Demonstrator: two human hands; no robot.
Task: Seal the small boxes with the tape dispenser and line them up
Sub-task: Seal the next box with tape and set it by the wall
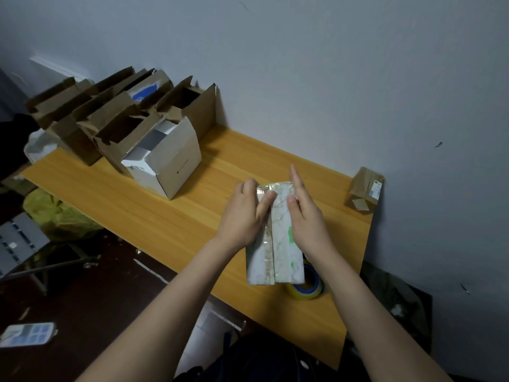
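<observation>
While left hand (242, 213) clasps the box (281, 241), right hand (305, 216) presses flat.

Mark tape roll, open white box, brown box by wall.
Tape roll (306, 294): head view, outer winding.
Open white box (176, 164): head view, side wall.
Brown box (363, 188): head view, front face.

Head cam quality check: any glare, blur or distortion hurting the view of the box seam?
Head view: dim, flat, bluish light with faint shadows; mild tape glare at the far end of the white box, seam readable between left hand and right hand; wide-angle stretch lengthens the forearms and skews the table edges; open boxes at far left look soft.
</observation>
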